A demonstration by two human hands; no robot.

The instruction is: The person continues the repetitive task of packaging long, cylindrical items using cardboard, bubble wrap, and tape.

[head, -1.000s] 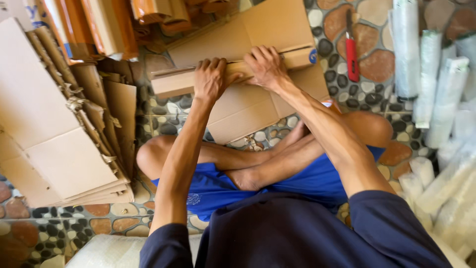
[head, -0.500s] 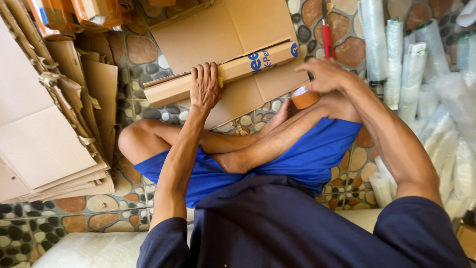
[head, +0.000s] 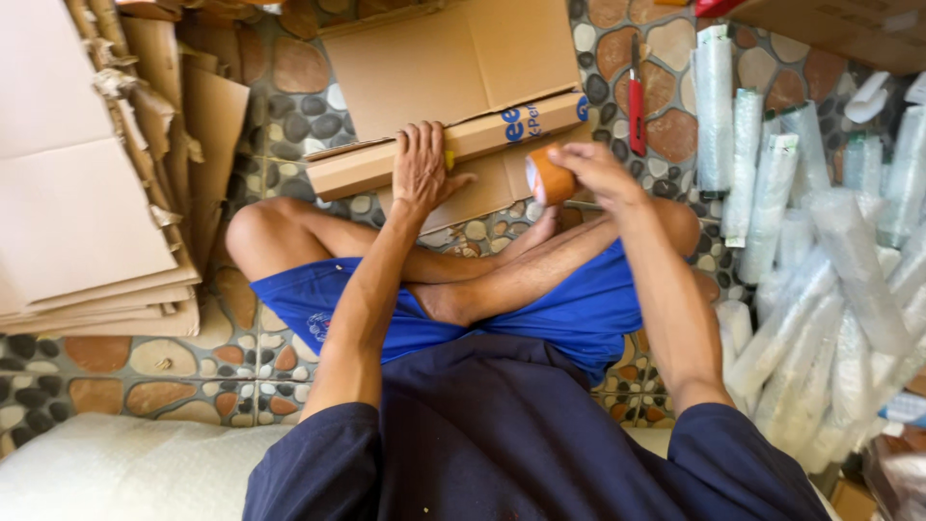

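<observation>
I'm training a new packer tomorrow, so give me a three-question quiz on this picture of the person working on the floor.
1. True or false: the left hand presses down on the long, narrow brown cardboard box.
2. What does the right hand hold? A) the red-handled utility knife B) the roll of brown packing tape C) a plastic-wrapped roll
3. Fill in: the red-handled utility knife lies on the ______ floor, beside the white plastic-wrapped rolls.

Key: 1 true. 2 B, the roll of brown packing tape. 3 pebble-patterned.
</observation>
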